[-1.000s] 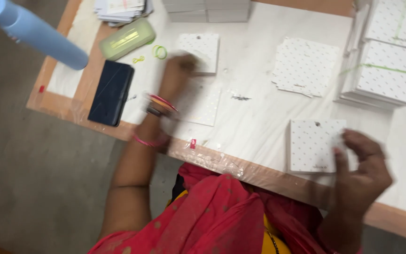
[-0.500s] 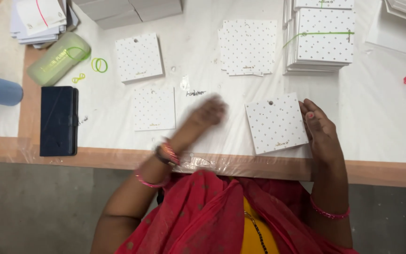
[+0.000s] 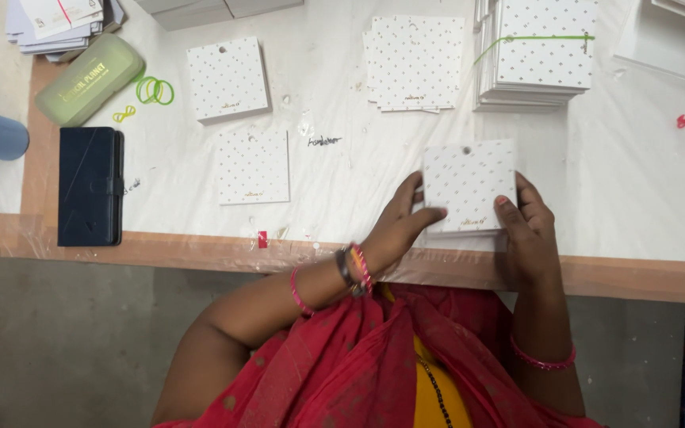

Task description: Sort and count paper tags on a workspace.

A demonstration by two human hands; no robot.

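The left hand (image 3: 396,226) has come back from the far cards and now joins the right hand (image 3: 526,230), fingers of both pinching a small stack of dotted cards (image 3: 469,185) square at the worktop (image 3: 644,198) edge

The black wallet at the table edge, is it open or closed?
Closed. The black wallet lies flat on the table, cover folded over, with nothing inside showing.
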